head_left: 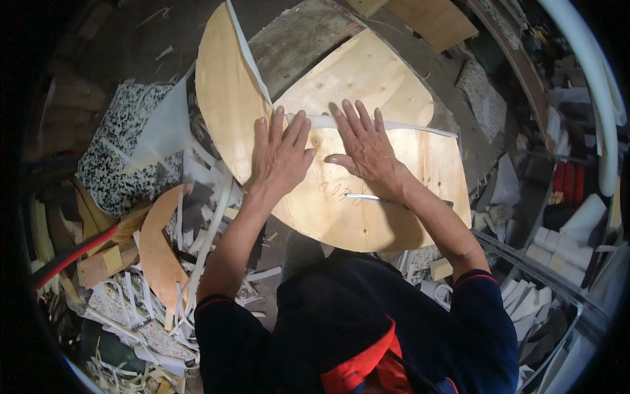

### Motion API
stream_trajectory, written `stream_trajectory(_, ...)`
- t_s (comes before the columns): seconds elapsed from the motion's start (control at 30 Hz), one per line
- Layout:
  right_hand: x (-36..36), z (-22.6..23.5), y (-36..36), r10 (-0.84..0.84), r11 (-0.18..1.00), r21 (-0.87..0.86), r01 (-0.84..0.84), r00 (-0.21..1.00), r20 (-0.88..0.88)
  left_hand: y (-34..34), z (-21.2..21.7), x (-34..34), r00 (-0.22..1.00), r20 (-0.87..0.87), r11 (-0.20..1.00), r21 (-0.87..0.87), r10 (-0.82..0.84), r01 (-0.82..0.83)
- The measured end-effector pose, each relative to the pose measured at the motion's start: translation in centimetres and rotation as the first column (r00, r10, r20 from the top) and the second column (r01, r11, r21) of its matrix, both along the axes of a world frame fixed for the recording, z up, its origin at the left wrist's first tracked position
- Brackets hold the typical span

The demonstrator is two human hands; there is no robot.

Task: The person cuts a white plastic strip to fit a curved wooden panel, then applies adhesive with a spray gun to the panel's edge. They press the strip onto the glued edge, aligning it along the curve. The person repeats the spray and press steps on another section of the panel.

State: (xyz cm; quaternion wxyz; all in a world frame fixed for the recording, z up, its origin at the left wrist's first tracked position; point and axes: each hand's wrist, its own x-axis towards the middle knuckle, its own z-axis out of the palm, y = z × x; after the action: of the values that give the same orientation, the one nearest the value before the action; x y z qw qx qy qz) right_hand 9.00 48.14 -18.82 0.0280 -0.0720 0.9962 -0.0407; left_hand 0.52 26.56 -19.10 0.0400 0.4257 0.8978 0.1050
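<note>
Flat and open, our left hand (pixel 281 154) and right hand (pixel 365 146) press the white strip (pixel 394 125) onto the plywood board (pixel 367 190) at twelve o'clock; next, we judge, smoothing pressure outward along it.

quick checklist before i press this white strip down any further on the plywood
1. Left hand flat on the plywood, fingertips at the strip: ok.
2. Right hand flat, fingers on the strip: ok.
3. Strip lying along the panel's upper edge to the right: ok where visible; under the hands, cannot tell.
4. Strip's left run up the curved panel: stands off the edge near the top, not ok.
5. Slim metal tool lies loose by the right wrist: not ok.
6. Glue under the strip: cannot tell.
</note>
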Motion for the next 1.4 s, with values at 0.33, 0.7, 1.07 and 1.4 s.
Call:
stream_trajectory(0.33,-0.5,0.8,-2.3,-0.064,0.982,-0.169,0.077,0.995,0.081,1.5,-0.3,-0.8,0.996,0.086,0.997,0.074,0.009,-0.016)
stream_trajectory(0.7,3.2,2.2,6.5,-0.349,0.930,-0.132,0.344,0.937,-0.017,4.2,0.4,-1.5,0.967,0.203,0.981,0.150,-0.151,0.121)
stream_trajectory(1.07,6.6,0.3,5.2,-0.318,0.948,-0.013,0.318,0.948,0.024,7.2,0.0,0.8,0.969,0.156,0.981,0.049,-0.193,0.188)
stream_trajectory(1.4,6.4,0.2,5.2,-0.303,0.952,-0.020,0.304,0.952,0.038,7.0,-1.0,1.7,0.981,0.148,0.992,0.057,-0.124,0.116)
